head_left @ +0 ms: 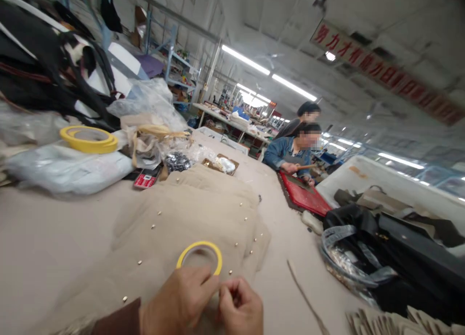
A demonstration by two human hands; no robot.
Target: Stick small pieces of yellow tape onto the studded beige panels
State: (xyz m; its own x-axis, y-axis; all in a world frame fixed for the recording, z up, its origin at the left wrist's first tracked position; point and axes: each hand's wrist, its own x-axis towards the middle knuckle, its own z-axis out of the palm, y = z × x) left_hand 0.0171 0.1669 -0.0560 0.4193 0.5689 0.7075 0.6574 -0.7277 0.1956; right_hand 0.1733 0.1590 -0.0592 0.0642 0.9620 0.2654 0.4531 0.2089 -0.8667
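Observation:
My left hand (178, 301) and my right hand (240, 307) are at the bottom middle, fingers curled and pinched together at the near edge of a small yellow tape roll (199, 256). The roll lies on a stack of beige fabric pieces (189, 214) studded with small metal rivets. What the fingertips pinch is too small to make out; it may be the tape's end.
A bigger yellow tape roll (89, 139) sits on plastic-wrapped bundles at left, with bags and black straps behind. Black bags and a clear bag of hardware (348, 262) lie at right. Two other people work at a red mat (305, 194) further along the table.

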